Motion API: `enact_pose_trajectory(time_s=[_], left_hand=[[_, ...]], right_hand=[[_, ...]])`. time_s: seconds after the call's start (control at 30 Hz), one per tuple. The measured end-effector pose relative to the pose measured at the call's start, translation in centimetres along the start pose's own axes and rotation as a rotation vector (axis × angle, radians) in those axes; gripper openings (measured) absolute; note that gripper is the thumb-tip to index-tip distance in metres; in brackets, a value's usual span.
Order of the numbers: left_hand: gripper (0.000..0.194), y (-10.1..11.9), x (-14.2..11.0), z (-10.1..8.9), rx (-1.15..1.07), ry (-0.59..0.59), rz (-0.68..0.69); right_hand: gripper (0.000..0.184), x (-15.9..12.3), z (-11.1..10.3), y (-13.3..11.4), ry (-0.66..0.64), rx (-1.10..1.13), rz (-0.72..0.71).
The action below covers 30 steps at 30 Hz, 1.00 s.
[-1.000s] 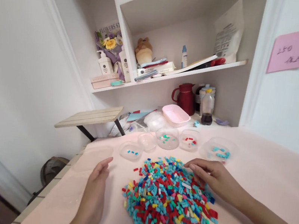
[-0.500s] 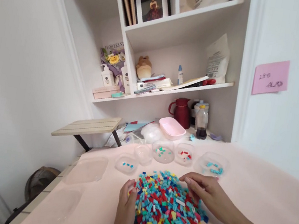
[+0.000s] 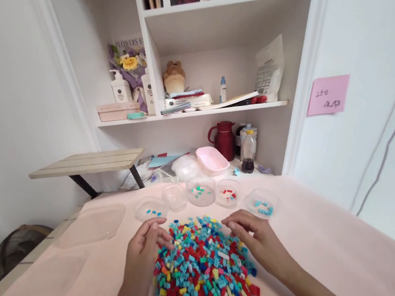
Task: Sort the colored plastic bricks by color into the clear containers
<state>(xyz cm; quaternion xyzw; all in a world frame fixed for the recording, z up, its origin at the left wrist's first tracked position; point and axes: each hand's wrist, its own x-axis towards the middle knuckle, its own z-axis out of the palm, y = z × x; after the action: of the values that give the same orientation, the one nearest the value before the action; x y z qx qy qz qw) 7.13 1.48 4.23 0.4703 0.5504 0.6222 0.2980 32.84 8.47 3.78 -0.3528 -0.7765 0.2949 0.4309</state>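
A heap of small toy building bricks, mostly light blue and red with some yellow, green and dark blue, lies on the pink-covered table. At the heap's upper left edge is my left hand, its fingers loosely bent and apart, with no brick visible in it. My right hand rests over the heap's upper right edge. Its index finger reaches out above the bricks, its thumb is slightly apart and the other fingers curl underneath. Just beyond my left fingertips sits a clear dish with a few blue bricks.
Behind the heap stand clear dishes with green bricks, red bricks and light blue bricks, plus a small clear dish. Clear trays lie at left. Farther back are a pink basin, a red jug and a bottle.
My left hand came in from the left to the heap's edge, then drew slightly back toward the dish of blue bricks. My right hand stayed at the heap. The camera view shifted.
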Motion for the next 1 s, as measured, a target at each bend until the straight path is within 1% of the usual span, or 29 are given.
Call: enact_pose_trajectory(time_s=[0.03, 0.1, 0.27, 0.33, 0.43, 0.47, 0.53, 0.6, 0.67, 0.83, 0.93, 1.0], left_hand=[[0.037, -0.5, -0.1, -0.2, 0.042, 0.025, 0.035], [0.033, -1.5, -0.4, -0.5, 0.143, 0.037, 0.107], [0.025, -2.8, -1.0, -0.8, 0.357, -0.03, 0.305], [0.026, -3.1, -1.0, -0.7, 0.404, -0.105, 0.378], [0.031, -3.8, -1.0, -0.4, 0.488, -0.279, 0.529], [0.033, -4.0, -0.9, -0.3, 0.518, -0.318, 0.577], [0.033, -4.5, -0.7, -0.2, 0.563, -0.338, 0.64], [0.032, -4.9, -0.5, -0.2, 0.579, -0.305, 0.661], [0.03, -5.1, -0.1, -0.4, 0.578, -0.267, 0.655], [0.027, -4.7, 0.3, -1.0, 0.535, -0.227, 0.555], [0.028, -4.1, 0.0, -1.0, 0.491, -0.233, 0.54], [0.029, -3.7, -0.3, -1.0, 0.448, -0.236, 0.543]], right_hand=[[0.033, 0.0, 0.1, 0.1, -0.003, -0.017, -0.026], [0.031, 0.0, 0.2, 0.4, -0.028, -0.04, -0.07], [0.028, -0.4, 1.1, 0.8, -0.153, -0.089, -0.085], [0.028, -0.5, 1.5, 0.9, -0.183, -0.112, -0.094], [0.028, -0.6, 1.9, 1.0, -0.212, -0.137, -0.108], [0.027, -0.6, 1.9, 0.9, -0.221, -0.145, -0.107], [0.025, -0.6, 1.9, 0.7, -0.229, -0.158, -0.096], [0.024, -0.6, 1.7, 0.4, -0.219, -0.163, -0.084], [0.023, -0.5, 1.6, 0.3, -0.205, -0.16, -0.082], [0.024, -0.6, 1.1, 0.4, -0.211, -0.173, -0.103], [0.03, -0.8, 0.9, 0.2, -0.259, -0.218, -0.167], [0.042, -1.1, 1.0, -0.5, -0.296, -0.268, -0.262]])
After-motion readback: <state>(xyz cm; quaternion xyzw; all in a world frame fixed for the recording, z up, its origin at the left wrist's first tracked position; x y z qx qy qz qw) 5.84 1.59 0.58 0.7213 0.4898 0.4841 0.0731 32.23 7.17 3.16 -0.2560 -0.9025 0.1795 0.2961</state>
